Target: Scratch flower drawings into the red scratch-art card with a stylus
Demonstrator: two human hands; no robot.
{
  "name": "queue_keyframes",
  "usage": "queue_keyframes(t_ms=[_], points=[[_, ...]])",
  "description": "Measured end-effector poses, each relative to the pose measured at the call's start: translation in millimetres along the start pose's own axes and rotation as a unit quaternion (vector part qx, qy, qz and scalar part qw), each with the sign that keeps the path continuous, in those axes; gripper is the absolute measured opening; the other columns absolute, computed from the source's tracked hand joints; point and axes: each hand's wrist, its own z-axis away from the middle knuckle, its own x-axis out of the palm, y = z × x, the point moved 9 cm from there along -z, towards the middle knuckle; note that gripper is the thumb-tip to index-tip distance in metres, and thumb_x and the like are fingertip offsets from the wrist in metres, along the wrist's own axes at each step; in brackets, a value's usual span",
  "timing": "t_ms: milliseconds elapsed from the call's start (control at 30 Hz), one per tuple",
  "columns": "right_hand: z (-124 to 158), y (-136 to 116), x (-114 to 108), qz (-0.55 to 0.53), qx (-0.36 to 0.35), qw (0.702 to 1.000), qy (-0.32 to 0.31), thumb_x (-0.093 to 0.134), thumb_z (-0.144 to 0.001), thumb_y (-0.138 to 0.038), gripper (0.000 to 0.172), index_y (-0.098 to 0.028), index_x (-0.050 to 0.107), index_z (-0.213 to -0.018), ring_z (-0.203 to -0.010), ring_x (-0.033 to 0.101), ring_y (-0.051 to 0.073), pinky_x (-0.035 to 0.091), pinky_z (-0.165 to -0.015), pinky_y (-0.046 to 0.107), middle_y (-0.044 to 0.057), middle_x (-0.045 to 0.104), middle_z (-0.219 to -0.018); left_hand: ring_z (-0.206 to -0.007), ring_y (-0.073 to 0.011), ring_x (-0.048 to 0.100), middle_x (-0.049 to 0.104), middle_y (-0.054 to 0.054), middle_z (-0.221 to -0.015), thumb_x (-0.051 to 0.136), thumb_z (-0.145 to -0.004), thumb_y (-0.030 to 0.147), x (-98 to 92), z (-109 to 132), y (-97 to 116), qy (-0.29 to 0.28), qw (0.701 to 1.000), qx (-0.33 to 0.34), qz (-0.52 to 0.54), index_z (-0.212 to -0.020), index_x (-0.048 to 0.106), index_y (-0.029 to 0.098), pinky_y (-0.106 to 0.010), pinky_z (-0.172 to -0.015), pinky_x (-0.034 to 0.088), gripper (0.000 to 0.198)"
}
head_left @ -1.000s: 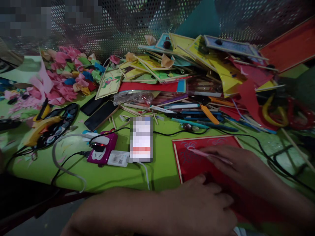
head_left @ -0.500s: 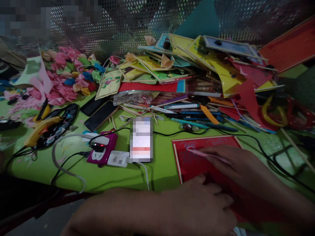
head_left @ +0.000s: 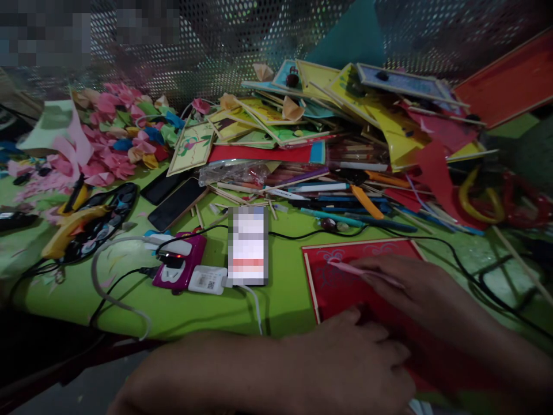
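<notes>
A red card (head_left: 341, 288) with a thin wooden border lies on the green table (head_left: 280, 294) in front of me. My right hand (head_left: 415, 294) is closed on a pink pen (head_left: 352, 269), its tip resting on the card near faint drawn curls. Lying flat on the card's near edge is my left hand (head_left: 363, 363), fingers stretched out, pressing the card down.
A lit phone (head_left: 247, 245) with a white charger (head_left: 207, 279) and a magenta power bank (head_left: 181, 262) lies left of the card. Cables cross the table. Behind are pens, sticks, stacked coloured cards (head_left: 345, 104), paper flowers (head_left: 116, 138), two dark phones (head_left: 173, 196) and a glue gun (head_left: 69, 227).
</notes>
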Motion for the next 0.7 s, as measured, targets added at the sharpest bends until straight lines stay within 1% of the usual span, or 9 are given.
queue_keyframes(t_ms=[100,200,333,467,567,700], points=[[-0.8,-0.7,-1.5,0.006,0.006,1.000,0.006,0.049,-0.105,-0.035,0.034,-0.030,0.076,-0.124,-0.095,0.080,0.026,0.064,-0.081,0.040,0.004,0.084,-0.112,-0.102,-0.0217,0.068,0.072,-0.007,-0.116,0.048,-0.106,0.044,0.6,0.3,0.6,0.005,1.000,0.004,-0.007,-0.097,0.072,0.019,-0.040,-0.085,0.050,0.035],[-0.5,0.0,-2.1,0.013,0.009,1.000,0.005,0.048,-0.105,-0.035,0.035,-0.028,0.076,-0.123,-0.094,0.080,0.026,0.064,-0.079,0.039,0.005,0.084,-0.112,-0.099,-0.0218,0.068,0.072,-0.006,-0.115,0.049,-0.105,0.043,0.7,-0.3,0.0,0.002,1.000,0.000,-0.003,-0.097,0.072,0.020,-0.040,-0.083,0.051,0.034],[0.9,2.3,-5.1,0.021,0.009,1.000,0.014,0.048,-0.104,-0.035,0.034,-0.027,0.077,-0.120,-0.092,0.081,0.027,0.064,-0.077,0.040,0.005,0.084,-0.111,-0.103,-0.0226,0.069,0.072,-0.006,-0.121,0.047,-0.106,0.045,0.4,-0.4,-1.2,-0.010,1.000,-0.005,-0.002,-0.100,0.072,0.020,-0.041,-0.086,0.052,0.036],[1.3,5.1,-7.5,0.034,0.021,0.999,0.012,0.047,-0.104,-0.032,0.033,-0.025,0.077,-0.115,-0.090,0.081,0.026,0.063,-0.072,0.037,0.006,0.084,-0.109,-0.107,-0.0229,0.068,0.072,-0.006,-0.123,0.045,-0.107,0.044,-0.1,0.1,-1.4,-0.011,1.000,-0.002,-0.003,-0.101,0.072,0.020,-0.041,-0.088,0.052,0.037],[2.0,4.1,-9.5,0.034,0.019,0.999,0.015,0.048,-0.103,-0.035,0.032,-0.026,0.077,-0.112,-0.086,0.081,0.026,0.062,-0.068,0.037,0.006,0.085,-0.106,-0.107,-0.0229,0.068,0.072,-0.006,-0.123,0.046,-0.107,0.044,1.2,0.0,-1.1,-0.010,1.000,0.000,-0.003,-0.100,0.072,0.019,-0.042,-0.088,0.051,0.037],[2.7,4.7,-9.4,0.035,0.035,0.999,0.010,0.048,-0.104,-0.032,0.031,-0.026,0.078,-0.114,-0.089,0.081,0.026,0.063,-0.072,0.038,0.006,0.084,-0.109,-0.105,-0.0222,0.068,0.072,-0.007,-0.123,0.045,-0.107,0.045,0.6,0.0,-0.3,-0.003,1.000,0.004,-0.006,-0.100,0.072,0.020,-0.041,-0.088,0.050,0.038]])
